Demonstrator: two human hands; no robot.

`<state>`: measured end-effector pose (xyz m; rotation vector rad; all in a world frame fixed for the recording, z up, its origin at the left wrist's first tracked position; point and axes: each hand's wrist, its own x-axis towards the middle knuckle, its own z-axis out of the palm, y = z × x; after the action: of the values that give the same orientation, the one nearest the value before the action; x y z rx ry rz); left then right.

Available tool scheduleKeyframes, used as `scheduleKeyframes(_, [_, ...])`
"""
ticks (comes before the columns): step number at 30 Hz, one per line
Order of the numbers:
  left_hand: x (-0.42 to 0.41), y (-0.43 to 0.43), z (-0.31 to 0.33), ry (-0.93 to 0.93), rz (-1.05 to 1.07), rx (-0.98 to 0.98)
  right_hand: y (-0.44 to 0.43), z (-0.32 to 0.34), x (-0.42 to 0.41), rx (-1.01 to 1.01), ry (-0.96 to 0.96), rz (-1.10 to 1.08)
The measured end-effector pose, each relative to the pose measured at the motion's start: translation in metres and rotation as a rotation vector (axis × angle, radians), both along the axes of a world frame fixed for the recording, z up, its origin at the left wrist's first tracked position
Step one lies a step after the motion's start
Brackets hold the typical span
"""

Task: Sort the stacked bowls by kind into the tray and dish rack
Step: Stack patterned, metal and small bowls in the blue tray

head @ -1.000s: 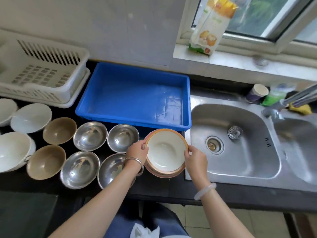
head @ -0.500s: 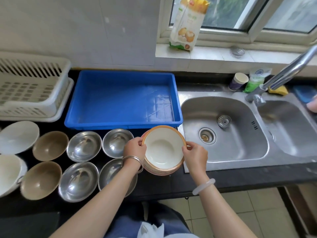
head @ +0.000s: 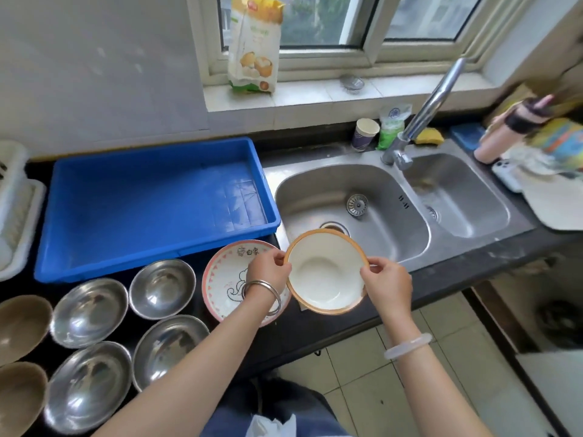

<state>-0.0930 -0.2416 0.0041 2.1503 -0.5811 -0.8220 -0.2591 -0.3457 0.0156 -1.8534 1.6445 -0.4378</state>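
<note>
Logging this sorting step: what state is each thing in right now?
orange-rimmed bowl: held off the counter by both hands.
left hand: pinches the bowl's rim.
right hand: pinches the bowl's rim.
patterned bowl: upright on the counter.
blue tray: no bowls in it.
steel bowls: upright, unstacked.

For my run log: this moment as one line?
left hand: grips orange-rimmed white bowl by rim | right hand: grips opposite rim | pink-rimmed cartoon-printed bowl: on counter | blue plastic tray: no bowls inside

Orange-rimmed white bowl [head: 326,272], tilted, lifted.
</note>
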Motion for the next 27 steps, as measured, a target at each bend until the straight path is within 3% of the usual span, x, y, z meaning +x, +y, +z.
scheduleKeyframes(13, [-0.029,-0.025,-0.037,-0.007,-0.085,0.144,-0.010,-0.042,-0.033,0.121,0.025,-0.034])
scheduleKeyframes(27, [-0.029,-0.022,-0.041,0.010,-0.083,0.097,-0.008,-0.050,-0.039,0.191,-0.039,0.005])
